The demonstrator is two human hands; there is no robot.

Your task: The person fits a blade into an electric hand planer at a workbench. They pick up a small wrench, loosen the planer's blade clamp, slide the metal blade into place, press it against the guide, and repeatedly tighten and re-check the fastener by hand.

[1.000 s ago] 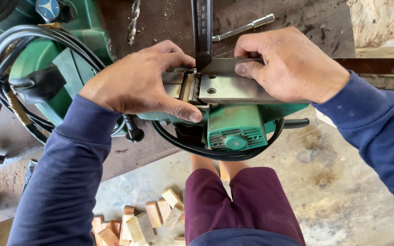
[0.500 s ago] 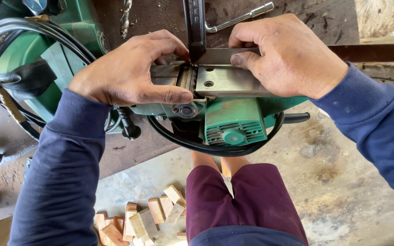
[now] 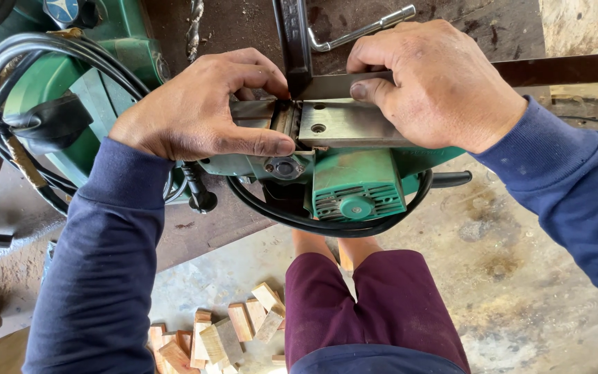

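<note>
At the far left a black cable [image 3: 8,90] loops around the green body of a second machine [image 3: 98,83] on the dark table [image 3: 223,221]. Next comes the left hand [image 3: 195,114], its grip pressed together on the upturned green planer [image 3: 354,183]: the thumb lies along the near edge of the metal base plate [image 3: 354,125] and the fingers curl over the far edge, beside the slot where the cutter drum sits. A dark steel square [image 3: 293,34] stands upright just past that slot, its foot touching the plate. Behind it lies a bent socket wrench [image 3: 361,31]. The right hand [image 3: 437,83] rests on the plate's right part, fingertips pinching a long flat blade [image 3: 562,69] that runs off to the right. Below, on the concrete floor [image 3: 520,263], small wood blocks [image 3: 223,336] lie beside the person's knee.
</note>
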